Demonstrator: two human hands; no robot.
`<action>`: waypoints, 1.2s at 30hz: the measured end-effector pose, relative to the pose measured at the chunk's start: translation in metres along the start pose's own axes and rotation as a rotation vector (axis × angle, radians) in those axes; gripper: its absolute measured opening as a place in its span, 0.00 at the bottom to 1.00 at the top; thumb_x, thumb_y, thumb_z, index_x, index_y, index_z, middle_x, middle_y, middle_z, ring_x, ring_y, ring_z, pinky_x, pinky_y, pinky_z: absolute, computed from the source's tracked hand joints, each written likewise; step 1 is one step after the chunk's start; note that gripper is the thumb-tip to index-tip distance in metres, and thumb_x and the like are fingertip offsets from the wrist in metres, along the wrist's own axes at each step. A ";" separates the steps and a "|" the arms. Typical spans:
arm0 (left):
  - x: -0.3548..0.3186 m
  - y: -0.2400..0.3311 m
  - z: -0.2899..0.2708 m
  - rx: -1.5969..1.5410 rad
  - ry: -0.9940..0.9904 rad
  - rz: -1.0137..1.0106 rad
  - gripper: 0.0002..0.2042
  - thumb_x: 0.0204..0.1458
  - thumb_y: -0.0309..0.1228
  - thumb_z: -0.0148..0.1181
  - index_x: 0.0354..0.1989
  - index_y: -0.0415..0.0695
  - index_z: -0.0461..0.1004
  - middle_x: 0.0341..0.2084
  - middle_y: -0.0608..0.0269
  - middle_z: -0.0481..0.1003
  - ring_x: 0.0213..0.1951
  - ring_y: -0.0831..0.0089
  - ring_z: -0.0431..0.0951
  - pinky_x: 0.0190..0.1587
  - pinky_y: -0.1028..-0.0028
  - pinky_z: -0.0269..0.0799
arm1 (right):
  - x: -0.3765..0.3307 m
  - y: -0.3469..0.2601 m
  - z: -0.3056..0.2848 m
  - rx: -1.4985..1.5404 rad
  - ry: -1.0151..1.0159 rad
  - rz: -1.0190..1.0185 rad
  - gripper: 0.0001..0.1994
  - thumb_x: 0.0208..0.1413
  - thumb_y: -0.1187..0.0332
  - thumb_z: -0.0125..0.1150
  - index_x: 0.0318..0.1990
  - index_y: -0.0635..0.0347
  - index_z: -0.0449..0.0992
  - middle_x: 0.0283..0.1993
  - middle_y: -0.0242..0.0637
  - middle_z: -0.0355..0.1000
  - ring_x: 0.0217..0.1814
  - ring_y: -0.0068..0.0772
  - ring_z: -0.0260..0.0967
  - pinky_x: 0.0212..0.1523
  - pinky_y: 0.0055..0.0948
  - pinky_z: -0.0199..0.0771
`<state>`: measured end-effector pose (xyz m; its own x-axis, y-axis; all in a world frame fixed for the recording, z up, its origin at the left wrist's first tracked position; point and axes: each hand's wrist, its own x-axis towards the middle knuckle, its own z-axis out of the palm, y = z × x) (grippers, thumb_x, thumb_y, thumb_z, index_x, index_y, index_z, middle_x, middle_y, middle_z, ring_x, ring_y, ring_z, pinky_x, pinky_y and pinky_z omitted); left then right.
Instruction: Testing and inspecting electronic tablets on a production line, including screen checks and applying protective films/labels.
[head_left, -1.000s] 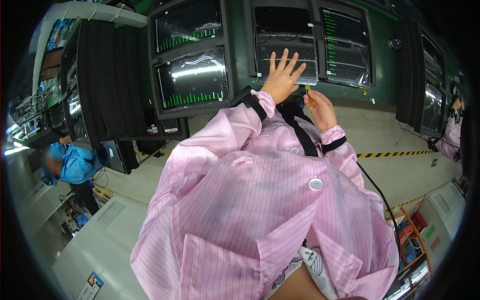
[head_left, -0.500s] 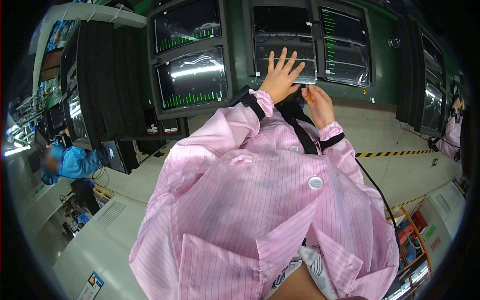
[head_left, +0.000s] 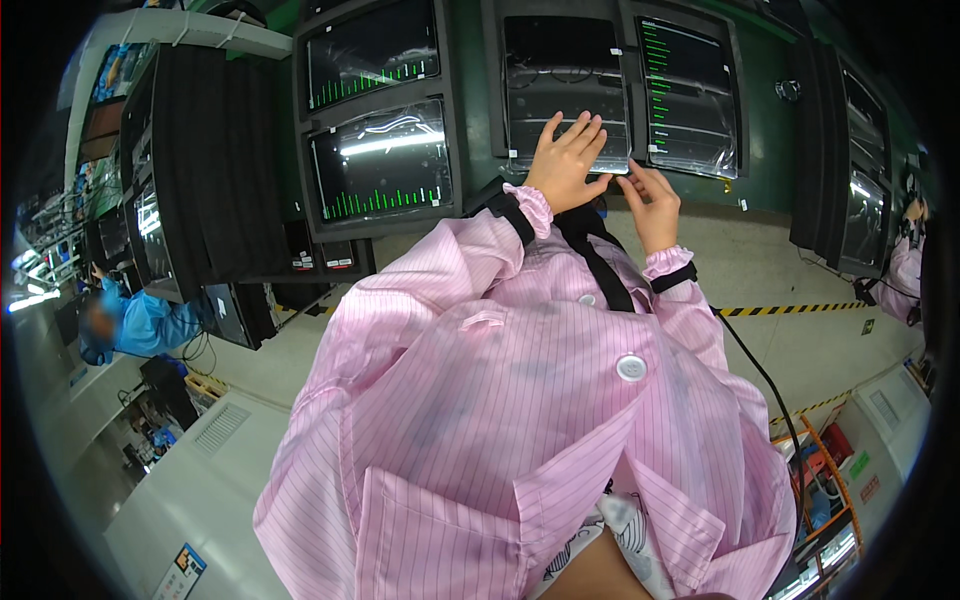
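Note:
A dark display panel [head_left: 560, 60] with a small white tab at its side lies in a black foam frame [head_left: 492, 80] in front of me. My left hand [head_left: 568, 168] rests over the panel's near edge, fingers stretched out and thumb pointing toward my right hand. At the panel's near right corner, my right hand [head_left: 655, 208] has its thumb and fingertips brought together in a pinch. Whatever is between those fingertips is too small to make out. Right beside it lies a second panel [head_left: 690, 100] lit with green bars, in the same frame.
Two more panels with green bars, an upper one [head_left: 370, 55] and a lower one [head_left: 380, 160], lie in a foam frame to the left. Another framed panel [head_left: 866, 195] is at the far right. A person in blue [head_left: 150, 322] is at the left; a pink sleeve [head_left: 900, 275] shows at right.
My left hand has slid slightly nearer to me, its fingers less spread. My right hand has shifted a little right; the small gold-coloured piece seen at its fingertips before no longer shows.

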<state>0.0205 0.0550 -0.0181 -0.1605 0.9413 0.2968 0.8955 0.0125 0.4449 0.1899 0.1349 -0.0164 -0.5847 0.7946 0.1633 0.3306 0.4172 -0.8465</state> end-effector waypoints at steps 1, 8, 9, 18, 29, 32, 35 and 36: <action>0.001 0.000 -0.001 -0.017 0.014 -0.009 0.29 0.43 0.41 0.65 0.53 0.39 0.72 0.58 0.52 0.69 0.63 0.61 0.64 0.66 0.52 0.48 | 0.001 -0.003 0.001 0.001 0.001 0.000 0.15 0.49 0.78 0.66 0.47 0.66 0.78 0.31 0.35 0.72 0.27 0.21 0.70 0.28 0.21 0.73; -0.001 -0.003 0.004 -0.027 0.012 0.043 0.29 0.42 0.40 0.62 0.53 0.36 0.72 0.58 0.48 0.68 0.64 0.58 0.63 0.66 0.46 0.45 | 0.000 0.001 0.006 -0.098 0.026 -0.042 0.13 0.51 0.76 0.65 0.45 0.66 0.78 0.28 0.39 0.73 0.22 0.29 0.70 0.26 0.25 0.71; 0.001 -0.005 0.005 -0.025 0.021 0.048 0.29 0.42 0.40 0.62 0.53 0.35 0.72 0.58 0.48 0.68 0.64 0.57 0.62 0.66 0.46 0.44 | 0.000 0.003 0.008 -0.151 0.049 -0.085 0.13 0.51 0.75 0.65 0.45 0.66 0.78 0.28 0.40 0.73 0.22 0.30 0.70 0.26 0.26 0.71; 0.037 0.008 -0.033 -0.100 -0.043 -0.071 0.27 0.42 0.41 0.62 0.51 0.41 0.71 0.56 0.50 0.64 0.64 0.52 0.58 0.66 0.41 0.40 | 0.008 -0.012 -0.033 -0.066 0.033 0.123 0.11 0.52 0.75 0.63 0.44 0.62 0.79 0.30 0.36 0.72 0.25 0.24 0.67 0.27 0.23 0.68; 0.165 -0.091 0.006 0.339 -0.077 0.153 0.17 0.49 0.39 0.56 0.50 0.57 0.73 0.49 0.57 0.69 0.50 0.57 0.68 0.46 0.56 0.63 | 0.034 0.058 -0.139 -0.037 0.246 0.267 0.08 0.57 0.73 0.60 0.42 0.62 0.80 0.34 0.31 0.74 0.31 0.18 0.67 0.31 0.19 0.67; 0.164 -0.095 0.009 0.270 -0.032 0.191 0.17 0.48 0.37 0.57 0.48 0.52 0.73 0.47 0.58 0.70 0.49 0.58 0.69 0.46 0.56 0.63 | 0.059 0.074 -0.155 -0.012 0.244 0.253 0.08 0.56 0.73 0.59 0.42 0.63 0.80 0.34 0.31 0.74 0.31 0.19 0.68 0.31 0.20 0.67; 0.170 -0.092 0.005 0.271 -0.102 0.185 0.16 0.47 0.35 0.56 0.46 0.49 0.72 0.45 0.59 0.70 0.46 0.58 0.68 0.46 0.58 0.63 | 0.091 0.076 -0.164 -0.057 0.117 0.210 0.08 0.55 0.74 0.59 0.41 0.63 0.79 0.33 0.36 0.74 0.30 0.23 0.69 0.31 0.22 0.68; 0.173 -0.092 0.005 0.275 -0.121 0.173 0.16 0.48 0.35 0.56 0.46 0.48 0.72 0.44 0.59 0.70 0.46 0.59 0.68 0.46 0.58 0.63 | 0.103 0.075 -0.165 -0.050 0.116 0.200 0.08 0.55 0.74 0.59 0.41 0.63 0.79 0.33 0.36 0.74 0.30 0.23 0.69 0.31 0.22 0.68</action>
<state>-0.0878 0.2184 -0.0116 0.0390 0.9705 0.2379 0.9861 -0.0758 0.1476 0.2763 0.3211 0.0209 -0.4160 0.9078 0.0542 0.4697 0.2655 -0.8419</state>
